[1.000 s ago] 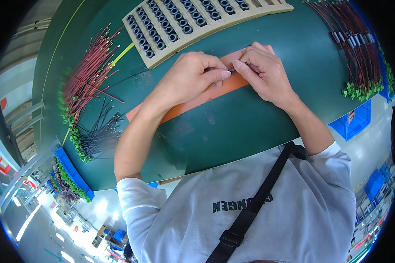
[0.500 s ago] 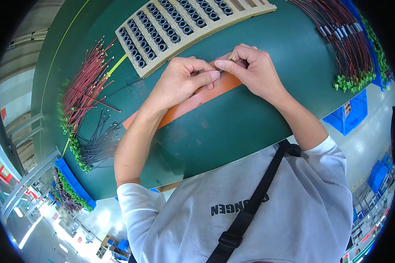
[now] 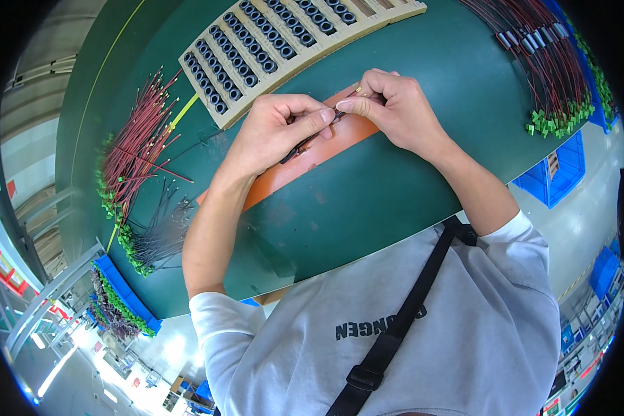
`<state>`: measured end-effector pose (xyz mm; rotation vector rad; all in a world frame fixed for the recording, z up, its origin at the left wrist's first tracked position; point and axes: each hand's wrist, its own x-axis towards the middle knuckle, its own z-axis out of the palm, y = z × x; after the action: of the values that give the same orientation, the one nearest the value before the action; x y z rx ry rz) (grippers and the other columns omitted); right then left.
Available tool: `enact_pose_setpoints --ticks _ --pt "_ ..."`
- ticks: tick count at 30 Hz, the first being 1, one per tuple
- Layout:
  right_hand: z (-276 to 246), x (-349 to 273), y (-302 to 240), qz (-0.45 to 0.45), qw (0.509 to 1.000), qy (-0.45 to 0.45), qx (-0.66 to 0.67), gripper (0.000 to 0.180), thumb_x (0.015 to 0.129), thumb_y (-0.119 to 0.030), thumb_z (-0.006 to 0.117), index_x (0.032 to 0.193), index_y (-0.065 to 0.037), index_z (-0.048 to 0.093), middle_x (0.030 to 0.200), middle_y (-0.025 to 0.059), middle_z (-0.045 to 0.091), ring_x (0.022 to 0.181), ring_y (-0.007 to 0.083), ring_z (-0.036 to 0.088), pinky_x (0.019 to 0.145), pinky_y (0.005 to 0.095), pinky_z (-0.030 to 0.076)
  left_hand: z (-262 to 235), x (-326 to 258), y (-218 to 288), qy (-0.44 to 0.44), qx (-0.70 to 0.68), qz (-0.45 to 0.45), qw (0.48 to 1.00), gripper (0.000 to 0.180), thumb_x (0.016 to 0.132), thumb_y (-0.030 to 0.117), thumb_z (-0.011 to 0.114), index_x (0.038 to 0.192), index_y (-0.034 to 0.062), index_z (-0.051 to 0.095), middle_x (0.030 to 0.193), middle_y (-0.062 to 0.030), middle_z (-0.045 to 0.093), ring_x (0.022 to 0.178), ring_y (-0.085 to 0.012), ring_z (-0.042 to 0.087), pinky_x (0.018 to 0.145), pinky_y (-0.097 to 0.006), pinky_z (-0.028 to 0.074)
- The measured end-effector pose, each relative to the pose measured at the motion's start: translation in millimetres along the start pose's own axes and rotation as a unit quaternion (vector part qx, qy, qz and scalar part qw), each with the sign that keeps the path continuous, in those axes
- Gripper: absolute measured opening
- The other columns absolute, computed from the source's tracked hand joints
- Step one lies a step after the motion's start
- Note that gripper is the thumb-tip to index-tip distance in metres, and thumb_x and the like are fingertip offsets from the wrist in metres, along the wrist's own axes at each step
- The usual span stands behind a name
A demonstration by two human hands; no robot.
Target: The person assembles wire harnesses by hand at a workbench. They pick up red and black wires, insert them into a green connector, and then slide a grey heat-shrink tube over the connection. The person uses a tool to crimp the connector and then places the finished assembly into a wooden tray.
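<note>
Over an orange strip (image 3: 274, 186) on the green table, my left hand (image 3: 274, 132) and my right hand (image 3: 399, 107) meet, fingertips nearly touching. Both are closed in a pinch on a thin dark wire (image 3: 299, 147). Part of that wire runs out below my left fingers, across the strip. A small gold-coloured terminal (image 3: 358, 89) shows at a wire end by my right index finger. The fingers hide the stretch between the two pinches, so how the wire lies there cannot be made out.
A beige slotted tray (image 3: 239, 109) with rows of black rings stands beyond my hands. Red wires (image 3: 139, 128) and black wires (image 3: 161, 236) with green connectors lie left. A bundle of dark red wires with grey sleeves (image 3: 534, 40) lies right. Blue bins (image 3: 565, 170) flank the table.
My left fingertips have shifted slightly left, and more dark wire shows below them. The gold terminal sits a little further left beside my right index finger. The whole view has shifted slightly.
</note>
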<state>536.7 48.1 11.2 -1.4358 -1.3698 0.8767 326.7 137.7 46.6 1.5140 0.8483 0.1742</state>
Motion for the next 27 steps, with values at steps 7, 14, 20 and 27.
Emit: enact_pose_setpoints --ticks 7,14,20,27 --pt "1.9 0.1 7.5 -0.056 0.998 0.009 0.001 0.033 0.088 -0.023 0.08 0.071 -0.001 0.061 0.063 0.0089 0.058 0.057 0.0184 0.051 0.053 0.0349 0.04 -1.5 8.4 20.1 -0.065 0.031 -0.061 0.996 0.015 0.093 0.016 0.076 0.091 0.0006 0.077 0.073 -0.0022 0.069 0.064 -0.0056 0.057 0.055 -0.023 0.043" --pt "1.2 -1.1 4.2 -0.02 0.999 -0.002 0.033 0.035 0.089 -0.024 0.08 0.071 -0.001 0.061 0.062 0.0073 0.056 0.058 0.0166 0.051 0.054 0.0333 0.04 0.6 6.7 11.5 -0.021 -0.014 -0.052 0.998 0.012 0.09 0.013 0.078 0.09 0.0009 0.078 0.07 -0.0027 0.069 0.059 -0.0057 0.057 0.051 -0.024 0.041" --pt "0.7 1.9 -7.1 0.003 1.0 -0.011 0.025 0.025 0.09 -0.026 0.078 0.082 -0.003 0.073 0.062 0.007 0.056 0.063 0.0167 0.053 0.062 0.0316 0.044 4.1 6.4 -1.8 -0.003 -0.009 0.028 1.0 0.01 0.09 0.014 0.078 0.09 0.0036 0.079 0.068 -0.0006 0.067 0.055 -0.0037 0.052 0.048 -0.024 0.039" --pt "6.9 -0.2 9.9 -0.11 0.992 0.018 -0.06 0.023 0.091 -0.028 0.076 0.084 -0.006 0.076 0.065 0.0075 0.059 0.064 0.0227 0.055 0.07 0.0351 0.046 -8.2 -30.1 10.6 0.069 0.08 0.032 0.994 0.023 0.099 0.019 0.069 0.108 -0.0016 0.074 0.087 -0.0039 0.071 0.078 -0.01 0.062 0.071 -0.026 0.051"
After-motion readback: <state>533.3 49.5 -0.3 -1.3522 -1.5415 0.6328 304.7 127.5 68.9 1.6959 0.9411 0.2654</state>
